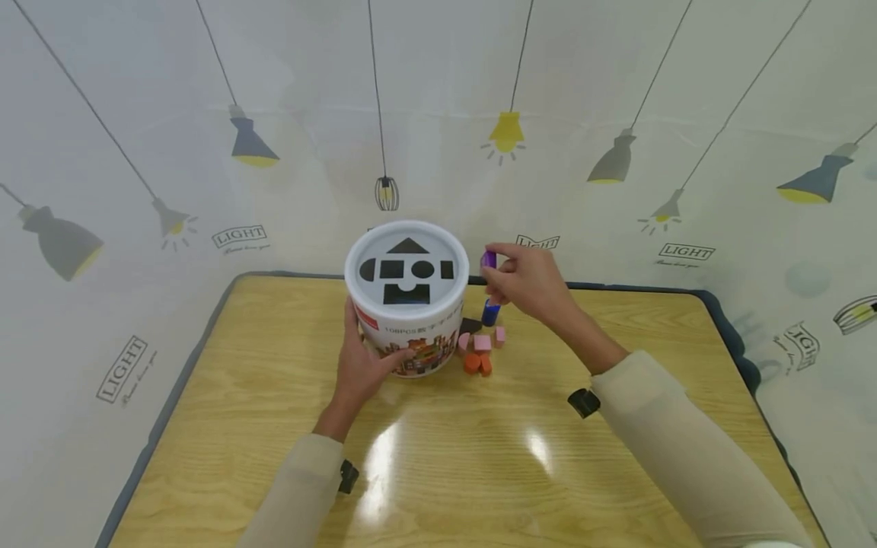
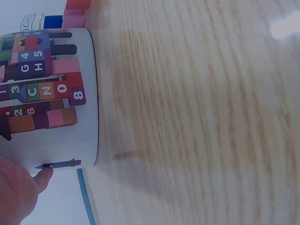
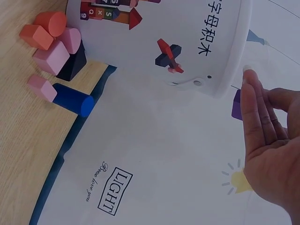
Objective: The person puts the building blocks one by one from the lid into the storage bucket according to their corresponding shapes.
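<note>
A white lidded bucket (image 1: pixel 370 339) with pictures of letter and number blocks stands near the table's far edge. Its lid (image 1: pixel 370 298) has dark cut-outs: a triangle, a half-round, a circle, rectangles and a notched shape. My left hand (image 1: pixel 361 365) lies spread against the bucket's left side, thumb across the front, other fingers up the wall. To the right of the lid, raised over the table, my right hand (image 1: pixel 530 281) pinches a small purple block (image 1: pixel 489 259) between thumb and fingers. In the right wrist view the fingers partly cover this purple block (image 3: pixel 236 105).
Right of the bucket lie a blue cylinder (image 3: pixel 72 100), several pink blocks (image 3: pixel 51 57), a black block (image 3: pixel 71 64) and orange blocks (image 3: pixel 50 23). The wooden table (image 1: pixel 479 449) meets a lamp-patterned white wall covering (image 1: pixel 445 91) at its far edge.
</note>
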Demonstrator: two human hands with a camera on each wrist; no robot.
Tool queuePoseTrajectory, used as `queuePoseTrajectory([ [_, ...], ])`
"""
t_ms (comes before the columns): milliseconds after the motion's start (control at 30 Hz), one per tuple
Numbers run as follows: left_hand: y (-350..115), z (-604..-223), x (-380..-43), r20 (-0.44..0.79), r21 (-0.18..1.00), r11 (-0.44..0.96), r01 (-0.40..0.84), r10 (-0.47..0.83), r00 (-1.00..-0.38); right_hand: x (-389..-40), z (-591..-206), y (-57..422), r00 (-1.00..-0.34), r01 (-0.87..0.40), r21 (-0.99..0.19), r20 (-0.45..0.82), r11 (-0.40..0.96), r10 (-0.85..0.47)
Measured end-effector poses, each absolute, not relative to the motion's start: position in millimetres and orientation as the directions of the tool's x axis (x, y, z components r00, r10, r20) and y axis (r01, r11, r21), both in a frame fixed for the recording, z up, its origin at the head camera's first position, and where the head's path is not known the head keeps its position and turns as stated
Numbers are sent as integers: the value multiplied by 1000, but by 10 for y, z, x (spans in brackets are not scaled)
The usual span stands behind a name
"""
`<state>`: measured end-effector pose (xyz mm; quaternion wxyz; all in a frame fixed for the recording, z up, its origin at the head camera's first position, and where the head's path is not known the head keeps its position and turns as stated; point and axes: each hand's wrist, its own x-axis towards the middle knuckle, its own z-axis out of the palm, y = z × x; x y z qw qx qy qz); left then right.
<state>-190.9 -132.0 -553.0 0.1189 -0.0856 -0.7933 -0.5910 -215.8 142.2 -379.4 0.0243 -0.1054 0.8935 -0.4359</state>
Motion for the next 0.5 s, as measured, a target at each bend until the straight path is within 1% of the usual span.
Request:
queuePoseTrajectory([
  [267,-1319,-5480,-1888,285,921,280,272,-6,-959,-2175,-3786,1314,-974,-176,-793,55,584,-219],
  [500,-1271,-5214,-1746,278,924,268,272,16,-961,-2195,-3809,1245,-975,-140,-820,18,555,-219],
])
